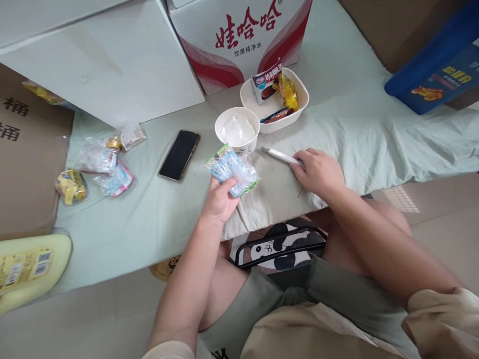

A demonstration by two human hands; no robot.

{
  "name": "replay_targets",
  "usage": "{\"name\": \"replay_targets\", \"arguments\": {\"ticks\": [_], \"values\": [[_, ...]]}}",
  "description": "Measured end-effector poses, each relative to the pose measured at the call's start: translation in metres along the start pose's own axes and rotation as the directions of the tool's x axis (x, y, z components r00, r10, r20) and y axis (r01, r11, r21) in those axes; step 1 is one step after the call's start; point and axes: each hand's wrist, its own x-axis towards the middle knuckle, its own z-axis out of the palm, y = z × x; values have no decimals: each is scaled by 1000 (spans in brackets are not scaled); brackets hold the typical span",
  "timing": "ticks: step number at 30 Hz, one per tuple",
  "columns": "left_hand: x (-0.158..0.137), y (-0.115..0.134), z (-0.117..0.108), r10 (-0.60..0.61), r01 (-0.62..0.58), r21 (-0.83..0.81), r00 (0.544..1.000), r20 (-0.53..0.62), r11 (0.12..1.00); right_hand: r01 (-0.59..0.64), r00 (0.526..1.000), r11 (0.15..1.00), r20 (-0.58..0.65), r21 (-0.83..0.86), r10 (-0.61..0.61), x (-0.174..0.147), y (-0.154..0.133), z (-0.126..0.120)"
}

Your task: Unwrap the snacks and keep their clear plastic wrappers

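My left hand (221,199) is closed round a crinkled plastic packet (232,170), blue and clear with green edges, held up in front of a white paper bowl (237,127). Clear plastic lies inside that bowl. Over to the right, my right hand (318,170) rests low on the cloth, its fingers closed on a slim white pen-like tool (281,156) with a grey tip pointing at the bowl. Just behind stands a white oval tub (290,118) holding a snack packet (268,82), a yellow packet (288,92) and a dark flat packet (277,115).
A phone (179,154) lies on the pale green cloth (123,234). Several wrapped snacks (97,155) are scattered at left. Cartons (239,55) stand along the back, a blue container (430,75) at right, and a yellow-green bottle (33,267) at the left edge.
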Motion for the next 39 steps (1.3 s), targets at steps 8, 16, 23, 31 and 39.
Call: {"name": "replay_targets", "arguments": {"ticks": [8, 16, 23, 31, 39], "values": [[1, -12, -6, 285, -221, 383, 951, -121, 897, -178, 901, 557, 362, 812, -240, -26, -49, -11], [5, -17, -13, 351, -322, 443, 936, 16, 837, -226, 870, 644, 449, 731, -205, -27, -57, 5], [12, -25, -17, 381, -394, 333, 918, 106, 857, -289, 845, 657, 507, 697, -166, -25, -58, -2], [18, 8, -33, 515, -463, 271, 840, -170, 844, -304, 786, 759, 601, 576, -142, -23, -57, -9], [15, 19, -54, 464, -396, 315, 867, -179, 862, 32, 962, 979, 260, 200, -84, -10, -35, -14]]}}
